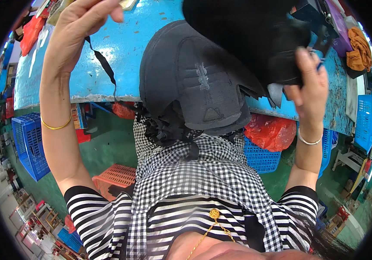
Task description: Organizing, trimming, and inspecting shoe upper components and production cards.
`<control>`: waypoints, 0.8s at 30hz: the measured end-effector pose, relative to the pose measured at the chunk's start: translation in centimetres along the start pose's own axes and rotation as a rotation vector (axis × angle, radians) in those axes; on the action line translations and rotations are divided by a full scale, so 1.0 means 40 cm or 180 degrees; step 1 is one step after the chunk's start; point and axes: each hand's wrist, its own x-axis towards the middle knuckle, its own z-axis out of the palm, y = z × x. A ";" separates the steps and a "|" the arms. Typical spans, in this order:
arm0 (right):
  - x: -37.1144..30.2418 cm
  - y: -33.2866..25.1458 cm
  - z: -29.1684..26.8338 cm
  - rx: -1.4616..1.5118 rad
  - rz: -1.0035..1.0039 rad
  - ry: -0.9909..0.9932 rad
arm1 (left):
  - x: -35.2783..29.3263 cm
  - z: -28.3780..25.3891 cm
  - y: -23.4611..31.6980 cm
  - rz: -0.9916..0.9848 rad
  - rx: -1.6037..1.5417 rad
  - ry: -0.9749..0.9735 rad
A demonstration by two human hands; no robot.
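My right hand [311, 80] grips the edge of a large black sheet-like piece [238, 39], blurred and lifted over the table. Raised at the upper left is my left hand [86, 19]; its thumb side shows, but the other fingers are hidden or cut off by the top edge. A narrow black strip [103, 65] hangs beside that wrist, and I cannot see whether the hand holds it. Stacked dark grey padded pieces [164, 60], with rounded outlines and stitched seams, lie across the table edge toward my lap. Ragged black scraps [168, 125] bunch under them.
The worn blue table [129, 47] has a chipped front edge. Red plastic bags [270, 132] and blue crates [262, 156] sit below it, with an orange basket [116, 175] near my left side. Brown cloth [359, 50] and a dark box [313, 19] stand at the far right.
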 end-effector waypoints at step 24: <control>0.032 0.033 0.022 -0.2484 -0.1805 -0.2235 | 0.068 0.282 0.065 0.0936 0.1278 -0.2407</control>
